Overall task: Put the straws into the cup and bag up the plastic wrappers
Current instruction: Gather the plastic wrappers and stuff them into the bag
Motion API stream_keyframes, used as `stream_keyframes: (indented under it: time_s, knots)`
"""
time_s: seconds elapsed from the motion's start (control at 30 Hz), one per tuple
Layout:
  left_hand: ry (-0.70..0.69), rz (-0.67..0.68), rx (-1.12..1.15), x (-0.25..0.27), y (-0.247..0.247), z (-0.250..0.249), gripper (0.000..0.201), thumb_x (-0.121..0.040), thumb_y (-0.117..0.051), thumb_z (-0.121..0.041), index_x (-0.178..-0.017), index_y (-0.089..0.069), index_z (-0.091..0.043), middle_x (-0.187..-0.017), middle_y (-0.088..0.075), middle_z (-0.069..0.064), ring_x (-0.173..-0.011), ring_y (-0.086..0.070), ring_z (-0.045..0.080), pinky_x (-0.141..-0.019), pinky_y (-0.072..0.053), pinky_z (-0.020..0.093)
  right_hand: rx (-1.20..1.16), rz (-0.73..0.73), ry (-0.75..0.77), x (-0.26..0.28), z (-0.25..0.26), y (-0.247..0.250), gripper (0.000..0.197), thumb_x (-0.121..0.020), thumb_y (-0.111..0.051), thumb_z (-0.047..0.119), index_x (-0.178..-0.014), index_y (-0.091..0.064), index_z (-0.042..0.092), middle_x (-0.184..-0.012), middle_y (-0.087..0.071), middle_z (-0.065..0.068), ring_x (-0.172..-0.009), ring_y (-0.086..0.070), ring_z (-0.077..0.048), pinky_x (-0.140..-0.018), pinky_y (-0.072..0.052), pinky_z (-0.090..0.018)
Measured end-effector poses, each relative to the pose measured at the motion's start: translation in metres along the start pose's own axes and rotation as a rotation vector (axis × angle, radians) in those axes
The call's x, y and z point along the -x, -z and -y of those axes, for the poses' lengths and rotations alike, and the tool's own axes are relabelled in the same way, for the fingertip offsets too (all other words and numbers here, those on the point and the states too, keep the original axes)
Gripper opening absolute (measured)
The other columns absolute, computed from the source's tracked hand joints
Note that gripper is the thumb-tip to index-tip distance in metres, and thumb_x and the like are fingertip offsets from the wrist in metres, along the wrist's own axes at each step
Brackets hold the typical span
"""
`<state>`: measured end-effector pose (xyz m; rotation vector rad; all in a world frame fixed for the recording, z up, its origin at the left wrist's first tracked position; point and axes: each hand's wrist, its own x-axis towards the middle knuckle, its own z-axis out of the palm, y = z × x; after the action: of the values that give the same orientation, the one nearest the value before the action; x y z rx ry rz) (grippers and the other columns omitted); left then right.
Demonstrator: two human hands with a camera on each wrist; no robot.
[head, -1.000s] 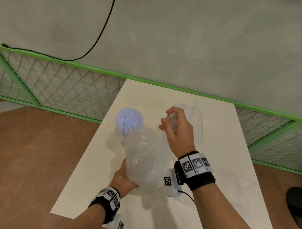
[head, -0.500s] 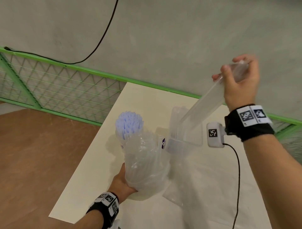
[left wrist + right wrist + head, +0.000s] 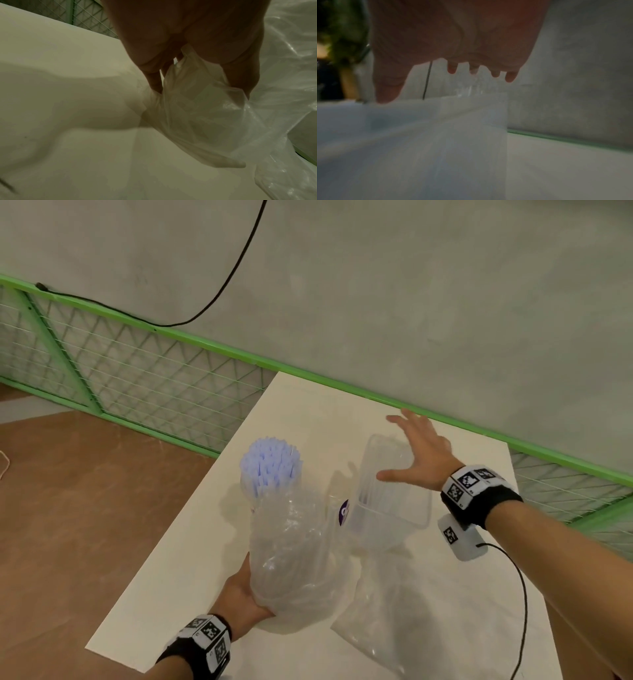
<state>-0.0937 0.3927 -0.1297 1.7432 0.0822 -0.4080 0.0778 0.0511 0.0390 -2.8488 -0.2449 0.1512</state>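
A cup of pale purple straws (image 3: pixel 270 469) stands at the middle left of the white table (image 3: pixel 178 570). In front of it my left hand (image 3: pixel 245 594) grips the bottom of a crumpled clear bag (image 3: pixel 294 553) stuffed with plastic wrappers. The left wrist view shows its fingers (image 3: pixel 154 81) pinching the bag's film (image 3: pixel 197 108). My right hand (image 3: pixel 416 457) hovers open, fingers spread, over an upright clear plastic packet (image 3: pixel 390 501) with a purple label. In the right wrist view the straight fingers (image 3: pixel 511 77) stay just above the packet (image 3: pixel 462 128) and hold nothing.
A flat clear plastic bag (image 3: pixel 387 621) lies on the table at the front right. A green mesh fence (image 3: pixel 147 378) runs behind the table along a grey wall. The table's left edge drops to a brown floor (image 3: pixel 85 508).
My right hand lifted a long clear wrapper high, then came down and let go; it is now open over the clear packet. The left hand kept its hold on the bag.
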Motion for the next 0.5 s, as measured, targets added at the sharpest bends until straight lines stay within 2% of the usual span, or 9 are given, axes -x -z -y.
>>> stream_keyframes:
  time_s: [0.07, 0.1, 0.2, 0.23, 0.33, 0.4, 0.43, 0.5]
  knots:
    - [0.008, -0.001, 0.009, 0.0, -0.001, 0.002, 0.118, -0.034, -0.095, -0.049, -0.137, -0.044, -0.02, -0.102, -0.065, -0.036, -0.096, -0.062, -0.013, -0.078, -0.046, 0.003, 0.102, 0.074, 0.065, -0.009, 0.005, -0.006, 0.111, -0.059, -0.071, 0.078, -0.146, -0.009, 0.05, -0.162, -0.007, 0.013, -0.149, -0.011, -0.024, -0.112, -0.02, -0.06]
    - [0.011, -0.006, 0.008, 0.0, -0.002, 0.001, 0.115, -0.037, -0.095, -0.044, -0.137, -0.045, -0.019, -0.104, -0.065, -0.035, -0.097, -0.062, -0.012, -0.078, -0.046, 0.003, 0.136, 0.08, 0.066, -0.014, 0.005, -0.01, 0.11, -0.06, -0.07, 0.077, -0.146, -0.009, 0.05, -0.161, -0.014, 0.013, -0.147, -0.019, -0.024, -0.11, -0.024, -0.058]
    - [0.026, -0.018, 0.006, 0.0, -0.005, -0.002, 0.1, -0.049, -0.096, -0.021, -0.136, -0.046, -0.014, -0.099, -0.064, -0.04, -0.093, -0.06, -0.017, -0.075, -0.043, 0.0, 0.181, 0.05, 0.042, -0.026, 0.005, -0.018, 0.092, -0.071, -0.067, 0.072, -0.144, -0.019, 0.044, -0.145, -0.04, 0.007, -0.13, -0.042, -0.026, -0.1, -0.04, -0.053]
    - [0.026, -0.018, 0.008, 0.0, -0.006, -0.004, 0.1, -0.049, -0.096, -0.02, -0.135, -0.046, -0.013, -0.097, -0.063, -0.042, -0.092, -0.06, -0.019, -0.074, -0.042, -0.001, 0.188, 0.042, 0.047, -0.028, 0.005, -0.02, 0.085, -0.074, -0.066, 0.07, -0.142, -0.024, 0.042, -0.138, -0.045, 0.005, -0.124, -0.047, -0.026, -0.096, -0.044, -0.051]
    - [0.023, -0.012, 0.017, 0.001, -0.005, -0.005, 0.114, -0.037, -0.094, -0.044, -0.135, -0.047, -0.012, -0.097, -0.064, -0.041, -0.093, -0.06, -0.018, -0.075, -0.042, -0.001, 0.172, -0.011, 0.043, -0.032, 0.0, -0.026, 0.057, -0.087, -0.057, 0.061, -0.135, -0.04, 0.036, -0.125, -0.052, 0.003, -0.111, -0.054, -0.026, -0.088, -0.049, -0.044]
    - [0.02, -0.02, 0.004, 0.0, -0.005, -0.003, 0.109, -0.041, -0.095, -0.038, -0.136, -0.047, -0.014, -0.099, -0.064, -0.039, -0.095, -0.06, -0.016, -0.077, -0.043, 0.001, 0.09, -0.08, 0.047, -0.036, -0.004, -0.024, 0.042, -0.094, -0.052, 0.05, -0.132, -0.045, 0.033, -0.122, -0.059, 0.0, -0.11, -0.058, -0.028, -0.089, -0.047, -0.042]
    - [0.019, -0.023, -0.005, 0.0, -0.005, -0.002, 0.106, -0.044, -0.095, -0.034, -0.136, -0.047, -0.016, -0.1, -0.065, -0.038, -0.097, -0.061, -0.015, -0.079, -0.044, 0.002, 0.037, -0.092, 0.049, -0.037, -0.005, -0.024, 0.04, -0.096, -0.052, 0.043, -0.133, -0.045, 0.032, -0.124, -0.06, -0.002, -0.111, -0.058, -0.029, -0.092, -0.046, -0.041]
    - [0.018, -0.022, -0.029, 0.0, -0.004, -0.001, 0.104, -0.045, -0.093, -0.039, -0.137, -0.046, -0.02, -0.104, -0.065, -0.036, -0.1, -0.061, -0.012, -0.086, -0.048, 0.009, -0.007, -0.045, 0.067, -0.038, -0.007, -0.025, 0.046, -0.098, -0.051, 0.035, -0.142, -0.041, 0.029, -0.131, -0.057, -0.006, -0.119, -0.054, -0.03, -0.099, -0.041, -0.039]
